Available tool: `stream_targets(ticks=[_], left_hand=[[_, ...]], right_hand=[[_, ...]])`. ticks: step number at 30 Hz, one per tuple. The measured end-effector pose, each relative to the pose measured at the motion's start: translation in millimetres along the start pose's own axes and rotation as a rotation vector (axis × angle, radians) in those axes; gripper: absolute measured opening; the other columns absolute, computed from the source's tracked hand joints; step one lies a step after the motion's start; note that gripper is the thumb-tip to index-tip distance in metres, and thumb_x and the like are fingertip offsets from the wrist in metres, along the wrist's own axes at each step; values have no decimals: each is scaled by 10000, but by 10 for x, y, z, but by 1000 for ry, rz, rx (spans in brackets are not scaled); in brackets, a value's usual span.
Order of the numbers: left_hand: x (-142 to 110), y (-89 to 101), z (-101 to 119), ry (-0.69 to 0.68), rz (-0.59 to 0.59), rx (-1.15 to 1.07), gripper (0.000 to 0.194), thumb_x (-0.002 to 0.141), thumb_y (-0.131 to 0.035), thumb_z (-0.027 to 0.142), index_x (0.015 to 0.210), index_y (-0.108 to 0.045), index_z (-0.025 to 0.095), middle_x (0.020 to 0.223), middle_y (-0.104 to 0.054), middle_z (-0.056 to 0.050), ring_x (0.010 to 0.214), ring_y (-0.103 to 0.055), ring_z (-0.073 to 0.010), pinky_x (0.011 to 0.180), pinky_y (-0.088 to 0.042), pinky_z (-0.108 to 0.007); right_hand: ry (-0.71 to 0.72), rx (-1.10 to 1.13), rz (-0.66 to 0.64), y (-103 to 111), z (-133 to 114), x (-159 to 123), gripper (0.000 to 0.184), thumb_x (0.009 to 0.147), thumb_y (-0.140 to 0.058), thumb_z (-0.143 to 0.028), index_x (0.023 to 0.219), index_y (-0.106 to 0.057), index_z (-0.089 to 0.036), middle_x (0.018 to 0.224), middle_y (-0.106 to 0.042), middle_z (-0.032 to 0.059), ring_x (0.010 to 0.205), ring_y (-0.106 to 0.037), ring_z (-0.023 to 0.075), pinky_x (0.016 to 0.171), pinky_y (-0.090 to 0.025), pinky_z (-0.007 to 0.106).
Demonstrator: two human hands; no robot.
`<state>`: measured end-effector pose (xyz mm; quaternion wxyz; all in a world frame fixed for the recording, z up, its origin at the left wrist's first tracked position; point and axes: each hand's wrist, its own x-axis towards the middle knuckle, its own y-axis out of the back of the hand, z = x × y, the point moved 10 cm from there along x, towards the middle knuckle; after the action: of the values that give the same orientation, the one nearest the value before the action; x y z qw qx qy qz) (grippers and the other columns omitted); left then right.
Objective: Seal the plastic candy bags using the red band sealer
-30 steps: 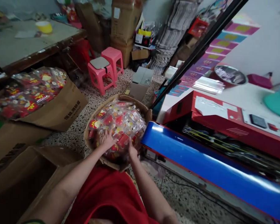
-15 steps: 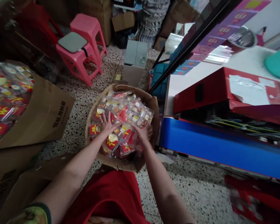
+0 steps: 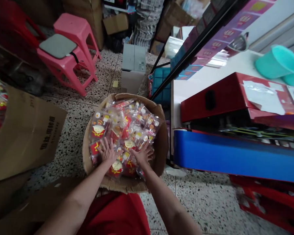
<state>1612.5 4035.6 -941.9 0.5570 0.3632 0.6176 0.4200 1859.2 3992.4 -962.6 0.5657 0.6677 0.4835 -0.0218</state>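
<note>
A round cardboard tub (image 3: 161,143) stands on the speckled floor, heaped with clear plastic packets of red and gold trinkets (image 3: 123,127). My left hand (image 3: 107,151) lies flat on the near left of the heap with its fingers spread. My right hand (image 3: 144,152) rests palm down on the near right of the heap, fingers also spread. Neither hand grips a packet. Both forearms reach in from below, over my red clothing (image 3: 117,215).
A blue and red machine (image 3: 235,156) stands right of the tub, on a white table with teal bowls (image 3: 276,62). An open carton (image 3: 26,133) holding more packets sits at left. Pink stools (image 3: 66,52) and boxes (image 3: 133,67) stand behind.
The view tilted further down. Both hands slid toward me across the heap, from its middle to its near edge, staying flat on the packets.
</note>
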Motion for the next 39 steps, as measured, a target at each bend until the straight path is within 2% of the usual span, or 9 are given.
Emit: stream_targets(ticks=[6, 11, 13, 16, 20, 25, 32, 35, 39], left_hand=[[-574, 62, -286, 46, 28, -90, 890, 865, -428, 633, 1531, -181, 97, 1590, -167, -226, 1480, -79, -392, 1123, -148, -676], [-763, 603, -208, -79, 247, -184, 1043, 791, -501, 703, 1527, -145, 55, 1591, -109, -259, 1483, -115, -358, 1165, -217, -541], [-622, 743, 46, -206, 251, -149, 1108, 727, -564, 735, 1527, -182, 70, 1595, -72, -261, 1487, -32, -382, 1170, -166, -570], [-212, 671, 301, -249, 161, -53, 1054, 676, -625, 735, 1522, -268, 218, 1617, -40, -195, 1468, 62, -438, 1115, -69, -702], [411, 449, 98, -69, 104, -22, 881, 775, -538, 707, 1514, -243, 329, 1628, 15, -143, 1475, 45, -423, 1059, -105, -759], [718, 333, -210, -40, 13, -65, 866, 816, -435, 727, 1530, -146, 333, 1625, 83, -119, 1481, 58, -397, 1040, -177, -761], [311, 492, -369, -124, -43, -122, 696, 918, -398, 566, 1527, -235, 272, 1625, -86, -141, 1486, -119, -340, 1150, -182, -600], [16, 721, -321, -172, 101, -169, 696, 932, -404, 513, 1530, -237, 198, 1622, -102, -146, 1488, -135, -308, 1173, -216, -514], [-487, 689, 298, -366, 142, -68, 901, 770, -606, 636, 1510, -307, 217, 1629, -51, -131, 1481, 25, -405, 1151, -63, -651]], right_hand=[[165, 0, -36, 191, 104, -498, 1079, 680, -679, -676, 1532, -201, -218, 1553, -253, 180, 1448, -58, 449, 1109, -151, 633], [237, 170, 125, 684, 318, -403, 1040, 694, -598, -749, 1504, -261, -191, 1580, -148, 184, 1454, -117, 401, 1138, -202, 558], [222, 200, 200, 793, 308, -251, 1115, 656, -609, -772, 1510, -235, -161, 1585, -111, 206, 1446, -124, 420, 1134, -207, 578], [180, 166, 84, 542, 88, -73, 1135, 645, -613, -787, 1537, -171, -240, 1600, -114, 169, 1428, -104, 488, 1071, -214, 692], [153, 42, -39, 77, -409, 4, 1142, 632, -609, -809, 1543, -147, -298, 1609, -72, 162, 1399, -140, 534, 1003, -233, 756], [277, 2, -53, -76, -815, 24, 1094, 650, -633, -774, 1535, -205, -294, 1610, 24, 174, 1404, -174, 515, 1031, -271, 689], [321, -49, -288, -53, -272, -612, 970, 806, -556, -672, 1552, -130, -222, 1599, -56, 212, 1450, -152, 428, 1113, -235, 583], [439, -140, -126, 371, -46, -795, 884, 837, -527, -656, 1538, -206, -225, 1611, -88, 155, 1477, -77, 364, 1152, -177, 548], [268, -268, 88, 809, 414, -739, 912, 811, -508, -717, 1515, -283, -183, 1590, -159, 192, 1452, -104, 408, 1111, -203, 605]])
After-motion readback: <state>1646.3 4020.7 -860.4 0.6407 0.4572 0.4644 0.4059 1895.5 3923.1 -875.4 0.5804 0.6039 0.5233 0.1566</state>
